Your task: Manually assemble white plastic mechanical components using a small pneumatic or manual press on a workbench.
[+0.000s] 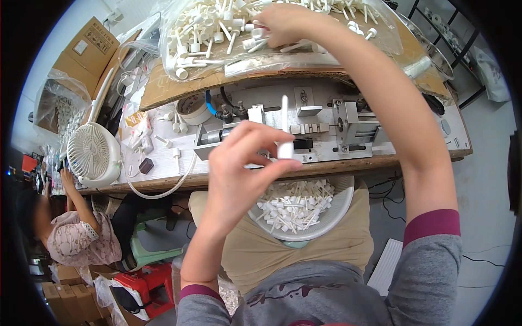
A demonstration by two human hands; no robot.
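White part (285, 119): in left hand (235, 165), seen against the metal fixture (312, 129), narrow stick up, wide end down. Grip: thumb and fingers clamped on the wide end.

Right hand (288, 26): at the pile (209, 27) of like parts, which lies on clear plastic (389, 33) over cardboard (179, 88). Fingertips among the parts; cannot tell whether they are closed on one.

Basin (341, 212): below the bench edge, holding many similar parts. On bench (157, 176), left of fixture: tape roll (193, 112), loose parts (176, 154), dark block (145, 165). Fan (93, 152) farther left.
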